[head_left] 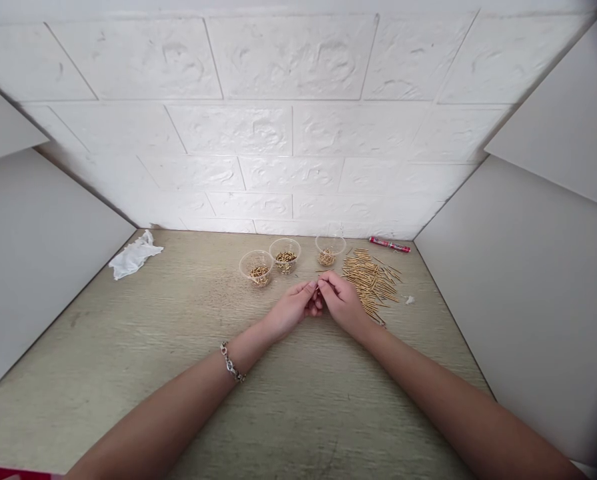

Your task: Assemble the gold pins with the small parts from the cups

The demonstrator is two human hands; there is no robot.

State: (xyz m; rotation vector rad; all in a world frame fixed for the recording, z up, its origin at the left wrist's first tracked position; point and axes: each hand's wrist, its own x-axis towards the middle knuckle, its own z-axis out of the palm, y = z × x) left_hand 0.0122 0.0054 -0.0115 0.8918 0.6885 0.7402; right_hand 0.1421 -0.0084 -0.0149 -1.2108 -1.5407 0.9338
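My left hand [298, 305] and my right hand [342, 301] meet above the table, fingertips pinched together. Whatever sits between them is too small to make out. Just right of my right hand lies a spread pile of thin gold-coloured sticks [371, 280], partly covered by that hand. Beyond my hands stand three clear plastic cups: a left cup [248, 267] and a middle cup [277, 253] with short gold-coloured pieces in them, and a right cup [335, 241] with small light-gold pieces. My left wrist wears a chain bracelet [231, 363].
A crumpled white tissue [135, 255] lies at the table's far left. A red wrapped tube [389, 245] rests near the back wall, and a small white scrap [409, 300] is right of the pile. Tiny brown specks [225, 288] dot the wooden table [278, 400]. Panels flank both sides.
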